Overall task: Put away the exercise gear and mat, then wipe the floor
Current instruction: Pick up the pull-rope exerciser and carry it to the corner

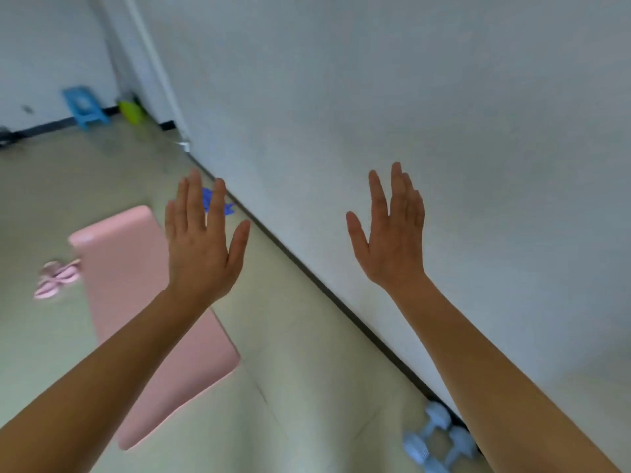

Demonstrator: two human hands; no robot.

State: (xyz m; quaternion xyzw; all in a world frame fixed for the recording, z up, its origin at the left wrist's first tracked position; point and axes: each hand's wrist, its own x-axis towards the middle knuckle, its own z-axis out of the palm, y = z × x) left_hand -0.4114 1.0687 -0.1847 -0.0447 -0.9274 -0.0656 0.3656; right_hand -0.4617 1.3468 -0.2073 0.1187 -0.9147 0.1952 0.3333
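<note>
While left hand and right hand hold fingers straight, mat stretches lengthwise away.

We look to the far corner: blue stool by the wall, yellow-green obj. just to its rt.

free: bare floor strip ran open between pink mat and wall | wall edge: blue dumbbells sat at the near end, blue cloth lay farther along | mat's left edge: pink exercise band lay just beside | far corner: blue stool and green object stood together
</note>
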